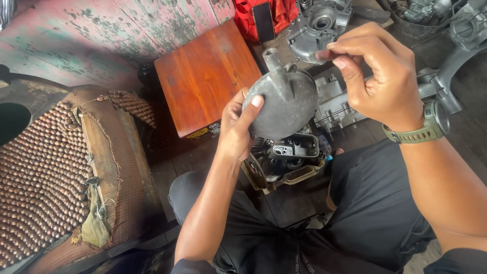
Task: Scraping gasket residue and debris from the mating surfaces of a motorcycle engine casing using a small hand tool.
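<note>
The left hand (236,127) grips a grey, rounded metal engine cover (280,101) with a short tube on top, held up above a small engine block (286,160) between the person's knees. The right hand (378,76), just right of the cover, pinches a thin tool above it. A red-brown wooden box (205,76) sits left of the cover.

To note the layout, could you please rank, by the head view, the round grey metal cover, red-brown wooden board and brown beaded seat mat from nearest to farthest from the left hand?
1. Round grey metal cover, held in the left hand.
2. Red-brown wooden board, just beyond, upper left.
3. Brown beaded seat mat, far left.
</note>
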